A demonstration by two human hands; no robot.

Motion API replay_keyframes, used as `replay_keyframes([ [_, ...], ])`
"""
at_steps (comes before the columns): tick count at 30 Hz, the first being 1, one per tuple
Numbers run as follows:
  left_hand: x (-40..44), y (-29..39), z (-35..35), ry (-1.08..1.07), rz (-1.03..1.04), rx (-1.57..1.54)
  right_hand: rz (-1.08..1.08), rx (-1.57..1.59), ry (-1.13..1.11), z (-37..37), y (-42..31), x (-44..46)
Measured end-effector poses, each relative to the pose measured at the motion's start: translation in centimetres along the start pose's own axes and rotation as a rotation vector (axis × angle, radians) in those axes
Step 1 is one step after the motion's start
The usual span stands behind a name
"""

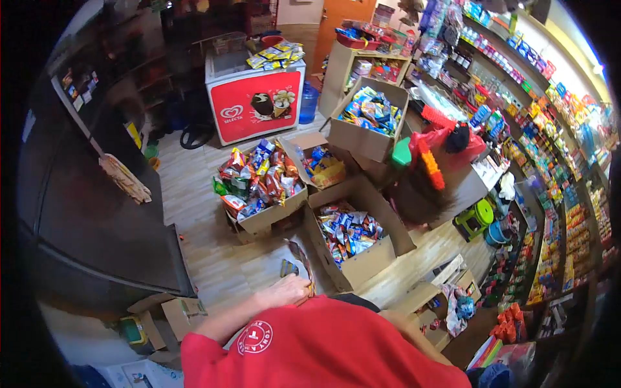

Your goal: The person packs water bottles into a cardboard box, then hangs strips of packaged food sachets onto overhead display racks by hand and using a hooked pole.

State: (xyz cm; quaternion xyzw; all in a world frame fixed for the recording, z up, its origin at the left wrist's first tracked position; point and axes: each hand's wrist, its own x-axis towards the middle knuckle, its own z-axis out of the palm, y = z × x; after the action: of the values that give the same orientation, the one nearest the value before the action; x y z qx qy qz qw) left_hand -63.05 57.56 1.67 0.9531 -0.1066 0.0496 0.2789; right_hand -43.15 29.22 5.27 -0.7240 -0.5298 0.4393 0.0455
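My left hand (288, 291) is closed in front of the red shirt, at the lower middle of the view. A narrow brown, strip-like thing (301, 260) rises from its fingers; I cannot make out its kind. Just above the knuckles shows a small dark and yellow packet (289, 267). Beyond the hand, an open cardboard box (365, 266) holds many blue and orange snack packets (346, 231). Of my right side only the forearm (420, 339) shows, and the shirt hides the hand.
More open boxes of snack packs stand ahead, with one heaped box (275, 213) at the left. Behind them is a red chest freezer (255, 107). Stocked shelves (550, 194) line the right side. A green stool (475, 220) and a dark cabinet (103, 213) flank the floor.
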Motion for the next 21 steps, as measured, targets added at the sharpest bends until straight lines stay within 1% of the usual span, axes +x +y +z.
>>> replay_keyframes([
  [3,-3.8,0.2,-1.3,0.119,-0.071,-0.024,0.067,-0.085,-0.039,-0.9,-3.7,2.7],
  [6,-7.4,-1.2,-1.2,0.042,-0.182,-0.025,-0.064,-0.394,-0.234,-1.8,-6.6,6.4],
  [7,-8.3,-1.0,-2.5,0.021,-0.218,-0.041,-0.048,-0.478,-0.268,-2.5,-8.5,7.0],
  [9,-10.7,-0.2,-4.7,-0.021,-0.289,-0.082,-0.039,-0.395,-0.255,-2.6,-10.1,8.5],
  [15,-17.5,-2.8,-3.4,-0.115,-0.419,-0.053,-0.072,-0.289,-0.298,-2.8,-13.6,11.9],
  [16,-18.0,-3.4,-3.2,-0.049,-0.393,-0.042,-0.068,-0.283,-0.305,-2.9,-14.0,12.4],
  [18,-18.5,-4.3,-2.9,0.086,-0.347,-0.031,-0.018,-0.27,-0.433,-3.8,-14.7,12.8],
  [19,-18.1,-5.1,-3.0,0.136,-0.283,0.043,0.007,-0.264,-0.504,-4.3,-14.9,12.9],
  [21,-16.9,-7.1,-3.7,0.237,-0.187,0.187,-0.009,-0.185,-0.513,-3.8,-12.2,12.5],
])
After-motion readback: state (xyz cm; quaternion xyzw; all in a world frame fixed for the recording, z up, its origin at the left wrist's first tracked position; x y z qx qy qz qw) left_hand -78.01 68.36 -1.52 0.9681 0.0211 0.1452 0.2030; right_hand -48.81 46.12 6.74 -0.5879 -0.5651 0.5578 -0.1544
